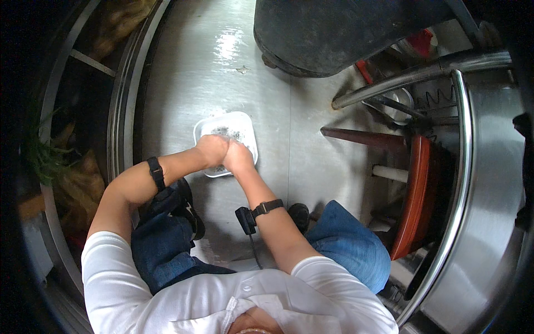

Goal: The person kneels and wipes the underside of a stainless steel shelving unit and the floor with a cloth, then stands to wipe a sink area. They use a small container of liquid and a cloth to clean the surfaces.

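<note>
My left hand (212, 149) and my right hand (240, 157) press together over a white square basin (250, 125) on the metal-look floor between my feet. Small dark specks or bits lie in the basin, around and beyond the hands. Both sets of fingers point down and away, so the fingertips are hidden behind the backs of the hands. Whether anything is between them cannot be seen. A black strap with a small device sits on each forearm.
A large dark bin-like object (317, 33) stands ahead. To the right are metal rails (465, 137), a reddish-brown wooden piece (411, 196) and a metal bowl (402, 104). At the left is a metal-framed rack (121, 96) with brownish bags and green leaves (48, 158).
</note>
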Available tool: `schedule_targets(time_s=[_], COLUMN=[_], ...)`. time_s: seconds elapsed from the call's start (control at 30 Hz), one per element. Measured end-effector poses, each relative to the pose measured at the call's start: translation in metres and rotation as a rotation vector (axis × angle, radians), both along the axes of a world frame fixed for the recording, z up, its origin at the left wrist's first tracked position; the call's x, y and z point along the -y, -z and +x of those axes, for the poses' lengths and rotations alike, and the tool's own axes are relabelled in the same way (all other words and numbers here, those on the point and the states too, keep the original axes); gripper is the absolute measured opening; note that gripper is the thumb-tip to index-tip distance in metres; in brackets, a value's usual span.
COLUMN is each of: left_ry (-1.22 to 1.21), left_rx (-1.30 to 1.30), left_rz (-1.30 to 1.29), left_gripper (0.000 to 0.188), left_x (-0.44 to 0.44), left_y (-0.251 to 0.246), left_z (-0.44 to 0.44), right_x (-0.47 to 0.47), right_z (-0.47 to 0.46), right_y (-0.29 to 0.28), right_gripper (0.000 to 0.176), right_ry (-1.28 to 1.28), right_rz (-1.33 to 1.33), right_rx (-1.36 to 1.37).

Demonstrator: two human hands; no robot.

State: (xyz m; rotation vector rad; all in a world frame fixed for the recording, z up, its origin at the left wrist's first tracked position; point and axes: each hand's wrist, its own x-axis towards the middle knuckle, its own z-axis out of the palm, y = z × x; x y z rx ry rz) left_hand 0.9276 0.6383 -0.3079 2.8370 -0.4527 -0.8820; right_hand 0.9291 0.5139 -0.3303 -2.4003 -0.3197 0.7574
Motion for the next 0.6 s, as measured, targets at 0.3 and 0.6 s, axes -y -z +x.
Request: schedule_targets(time_s=[0.3, 0.6], left_ry=[0.155, 0.344], left_rx=[0.293, 0.626], left_rz=[-0.054, -0.119], left_gripper=[0.015, 0.014], left_x=[-0.008, -0.022], left_y=[0.01, 0.007], left_z=[-0.001, 0.001], right_x=[-0.002, 0.004], right_z=[0.007, 0.005], right_y=[-0.013, 0.011], right_gripper=[0.038, 0.037], right_ry=[0.027, 0.072], right_rz=[0.004, 0.352], right_rx=[-0.072, -0.095])
